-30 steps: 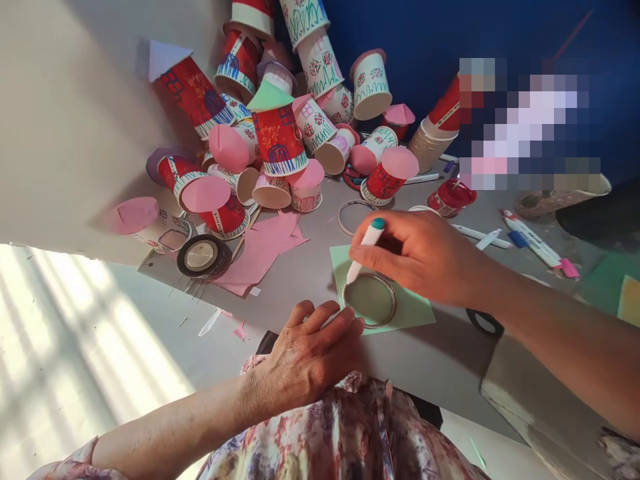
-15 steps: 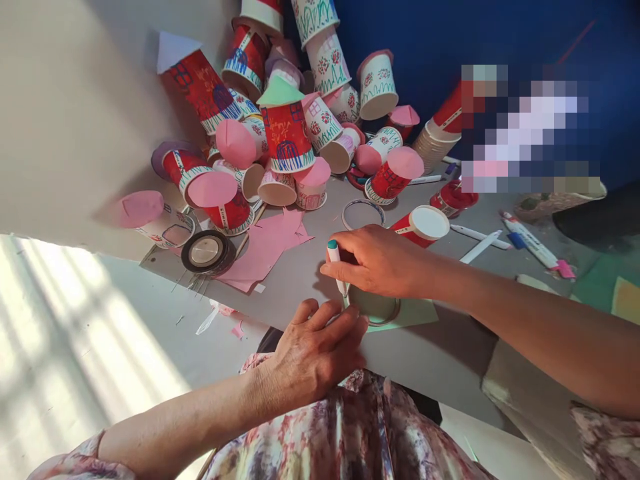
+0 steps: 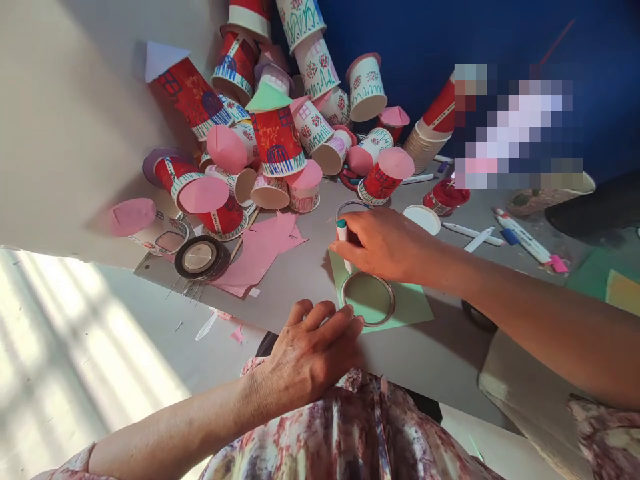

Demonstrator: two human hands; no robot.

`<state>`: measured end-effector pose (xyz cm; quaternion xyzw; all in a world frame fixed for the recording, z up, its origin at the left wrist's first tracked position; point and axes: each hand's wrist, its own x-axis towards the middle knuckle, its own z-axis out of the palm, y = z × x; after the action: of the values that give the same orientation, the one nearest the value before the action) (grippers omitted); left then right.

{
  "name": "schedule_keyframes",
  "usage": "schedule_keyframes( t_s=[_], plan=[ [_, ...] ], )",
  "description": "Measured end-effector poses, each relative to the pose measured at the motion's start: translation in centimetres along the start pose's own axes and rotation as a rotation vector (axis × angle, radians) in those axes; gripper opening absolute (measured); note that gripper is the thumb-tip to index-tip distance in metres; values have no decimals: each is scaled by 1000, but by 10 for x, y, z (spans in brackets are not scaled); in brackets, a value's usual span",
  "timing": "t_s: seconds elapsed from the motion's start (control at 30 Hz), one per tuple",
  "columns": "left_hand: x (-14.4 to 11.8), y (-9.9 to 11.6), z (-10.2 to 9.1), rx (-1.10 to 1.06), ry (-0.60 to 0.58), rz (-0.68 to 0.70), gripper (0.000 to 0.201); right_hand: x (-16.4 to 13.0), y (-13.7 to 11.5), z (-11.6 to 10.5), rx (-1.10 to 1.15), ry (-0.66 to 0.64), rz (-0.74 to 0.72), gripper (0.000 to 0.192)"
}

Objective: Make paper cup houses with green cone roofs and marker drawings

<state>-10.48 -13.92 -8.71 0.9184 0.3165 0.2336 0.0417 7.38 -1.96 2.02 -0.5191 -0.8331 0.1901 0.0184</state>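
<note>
Two hands work on a thin, light green paper [image 3: 410, 307] lying at the table [image 3: 450, 360] edge: the right hand [image 3: 385, 243] pinches a slim marker [image 3: 343, 241] beside a stiff ring [image 3: 369, 299], while the left hand [image 3: 307, 357], fingers loosely spread and holding nothing, steadies the ring's near rim.

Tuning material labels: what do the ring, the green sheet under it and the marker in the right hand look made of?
Ring: looks like thin metal, with a bright glinting rim; shiny plastic is possible.
Green sheet: matte paper or thin card, flat with cut straight edges.
Marker in the right hand: smooth white plastic barrel with a teal end.
</note>
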Motion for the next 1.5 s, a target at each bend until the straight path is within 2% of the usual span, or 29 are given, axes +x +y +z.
schedule_keyframes(
  t_s=[0.2,0.4,0.57,0.73,0.83,0.93,1.03,1.3,1.4,1.5],
  plan=[
    [-1,-1,2,14,-27,-1,37,-18,9,3,-43,93,-1,20],
    [0,-1,2,33,-32,-20,34,-24,19,7,158,209,31,19],
    [0,0,1,27,-36,-20,34,-22,24,3,247,235,6,22],
    [-1,-1,1,13,-39,-18,37,-56,32,-3,384,413,-1,14],
    [-1,-3,0,-7,-32,10,37,-79,45,5,522,526,78,9],
    [2,-6,-1,-46,8,35,32,-88,59,18,769,562,105,11],
    [6,-9,-2,-73,45,42,27,-82,68,29,948,528,81,13],
    [9,-15,-5,-78,74,51,21,-62,80,39,917,528,97,15],
    [10,-17,-4,-75,82,57,20,-60,73,37,801,468,115,15],
    [11,-18,-3,-82,92,57,20,-54,63,33,629,372,70,15]
  ],
)
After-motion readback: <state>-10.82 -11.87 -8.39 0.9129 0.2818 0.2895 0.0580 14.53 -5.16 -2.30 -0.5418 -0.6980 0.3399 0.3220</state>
